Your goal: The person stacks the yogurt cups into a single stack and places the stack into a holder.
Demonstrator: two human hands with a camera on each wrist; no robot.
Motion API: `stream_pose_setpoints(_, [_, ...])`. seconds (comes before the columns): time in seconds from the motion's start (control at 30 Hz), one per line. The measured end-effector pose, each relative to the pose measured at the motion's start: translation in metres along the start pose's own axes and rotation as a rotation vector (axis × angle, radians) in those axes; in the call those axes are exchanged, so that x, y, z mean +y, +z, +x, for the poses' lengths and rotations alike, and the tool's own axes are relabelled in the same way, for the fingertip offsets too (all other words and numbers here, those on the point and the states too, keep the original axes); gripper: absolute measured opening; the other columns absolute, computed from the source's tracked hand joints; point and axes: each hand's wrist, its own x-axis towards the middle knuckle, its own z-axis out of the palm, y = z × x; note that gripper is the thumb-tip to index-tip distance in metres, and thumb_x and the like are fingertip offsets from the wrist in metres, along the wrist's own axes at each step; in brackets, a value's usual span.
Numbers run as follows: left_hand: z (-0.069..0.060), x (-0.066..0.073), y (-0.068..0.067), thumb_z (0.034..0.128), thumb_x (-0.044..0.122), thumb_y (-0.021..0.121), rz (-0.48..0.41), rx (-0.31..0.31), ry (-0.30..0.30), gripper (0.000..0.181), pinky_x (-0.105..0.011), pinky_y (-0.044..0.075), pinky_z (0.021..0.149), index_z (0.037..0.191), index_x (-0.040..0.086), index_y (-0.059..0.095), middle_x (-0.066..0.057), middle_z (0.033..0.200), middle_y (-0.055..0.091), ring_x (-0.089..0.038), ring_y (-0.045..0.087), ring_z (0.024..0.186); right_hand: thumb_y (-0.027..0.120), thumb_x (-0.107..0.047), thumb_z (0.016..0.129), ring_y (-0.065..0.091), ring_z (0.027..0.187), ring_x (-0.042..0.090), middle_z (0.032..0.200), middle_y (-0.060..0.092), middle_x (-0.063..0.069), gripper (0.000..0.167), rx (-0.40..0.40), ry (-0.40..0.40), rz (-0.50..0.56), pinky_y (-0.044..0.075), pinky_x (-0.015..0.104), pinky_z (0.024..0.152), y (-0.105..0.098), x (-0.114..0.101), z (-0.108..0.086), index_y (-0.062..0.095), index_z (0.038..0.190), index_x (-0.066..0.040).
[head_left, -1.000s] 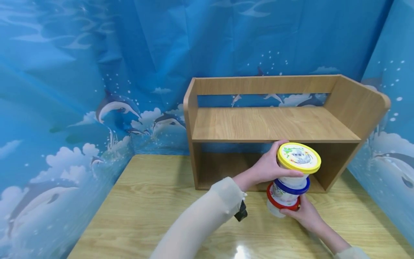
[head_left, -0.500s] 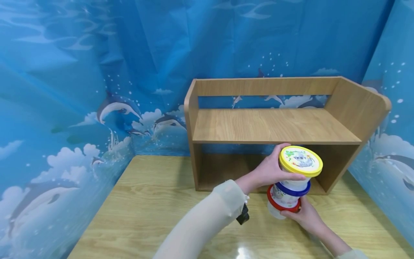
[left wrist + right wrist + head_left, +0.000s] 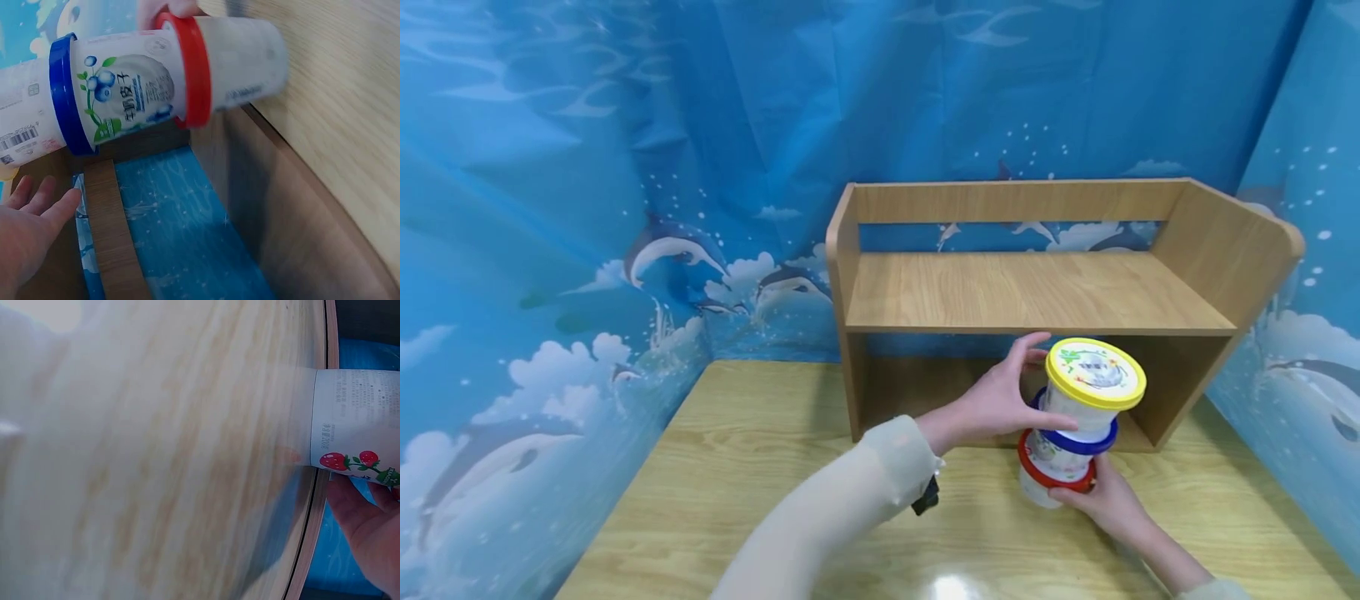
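Note:
Three round tubs stand stacked: a yellow-lidded tub (image 3: 1096,375) on top, a blue-lidded tub (image 3: 1058,455) in the middle, a red-lidded tub (image 3: 1037,493) at the bottom. My left hand (image 3: 988,404) is beside the upper tubs, thumb and fingers spread wide. In the left wrist view that hand (image 3: 28,237) shows a gap to the blue lid (image 3: 70,94). My right hand (image 3: 1116,504) grips the bottom tub around its red lid from the right. The right wrist view shows a strawberry-printed tub (image 3: 356,419) with the right hand (image 3: 369,534) against its side.
A two-level wooden shelf (image 3: 1037,287) stands right behind the stack, its side panel (image 3: 1225,250) rising on the right. The wooden table (image 3: 722,483) extends to the left and front. Blue curtains with dolphins (image 3: 775,100) hang behind and at both sides.
My left hand has let go of the yellow-lidded tub and moved a little to the left, its fingers spreading. The right hand and the stack have stayed nearly in place.

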Motion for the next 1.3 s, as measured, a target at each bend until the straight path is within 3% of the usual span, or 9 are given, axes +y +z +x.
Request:
stream_pose_setpoints(0.2, [-0.021, -0.003, -0.026, 0.0766, 0.037, 0.083, 0.032, -0.043, 0.062, 0.1, -0.043, 0.037, 0.106, 0.15, 0.035, 0.016, 0.009, 0.145, 0.042, -0.007, 0.039, 0.132, 0.087, -0.011, 0.071, 0.053, 0.098, -0.003, 0.116, 0.061, 0.021, 0.079, -0.002, 0.001, -0.02, 0.049, 0.025, 0.08, 0.001, 0.0, 0.0, 0.039, 0.132, 0.004])
stream_pose_setpoints(0.4, [-0.038, -0.002, -0.05, 0.0763, 0.034, 0.084, 0.073, -0.078, 0.16, 0.101, -0.038, 0.039, 0.106, 0.15, 0.034, 0.015, 0.006, 0.146, 0.041, -0.007, 0.037, 0.133, 0.088, -0.011, 0.07, 0.052, 0.097, -0.005, 0.116, 0.061, 0.022, 0.079, 0.004, 0.009, -0.021, 0.048, 0.024, 0.08, 0.001, 0.0, 0.0, 0.04, 0.131, 0.004])
stream_pose_setpoints(0.73, [-0.061, 0.001, -0.098, 0.0796, 0.029, 0.082, 0.135, -0.04, 0.249, 0.093, -0.036, 0.041, 0.103, 0.15, 0.021, 0.022, 0.005, 0.143, 0.045, -0.007, 0.045, 0.127, 0.086, -0.011, 0.072, 0.051, 0.099, -0.006, 0.118, 0.06, 0.024, 0.079, -0.016, 0.023, -0.002, 0.048, 0.024, 0.081, 0.0, -0.004, 0.001, 0.038, 0.133, 0.004])
stream_pose_setpoints(0.9, [-0.064, 0.002, -0.122, 0.0822, 0.02, 0.08, 0.14, 0.035, 0.327, 0.082, -0.037, 0.043, 0.102, 0.147, 0.016, 0.03, -0.002, 0.136, 0.053, -0.013, 0.055, 0.117, 0.086, -0.01, 0.072, 0.05, 0.099, -0.007, 0.12, 0.059, 0.023, 0.079, -0.025, 0.032, 0.007, 0.049, 0.023, 0.08, -0.001, -0.004, 0.001, 0.037, 0.134, 0.004])
stream_pose_setpoints(1.1, [-0.067, 0.011, -0.151, 0.0807, 0.011, 0.08, 0.148, 0.183, 0.44, 0.079, -0.047, 0.045, 0.099, 0.145, 0.016, 0.035, -0.008, 0.134, 0.054, -0.014, 0.057, 0.114, 0.087, -0.01, 0.071, 0.051, 0.097, -0.006, 0.117, 0.06, 0.024, 0.078, -0.011, 0.012, -0.008, 0.049, 0.023, 0.079, 0.0, -0.002, 0.0, 0.039, 0.131, 0.004])
stream_pose_setpoints(1.3, [-0.069, 0.02, -0.178, 0.0785, 0.005, 0.08, 0.188, 0.34, 0.552, 0.076, -0.048, 0.044, 0.099, 0.143, 0.01, 0.038, -0.009, 0.134, 0.055, -0.022, 0.057, 0.115, 0.087, -0.009, 0.07, 0.05, 0.097, -0.008, 0.116, 0.061, 0.024, 0.078, 0.003, 0.005, -0.005, 0.048, 0.022, 0.079, 0.001, -0.002, 0.0, 0.04, 0.13, 0.005])
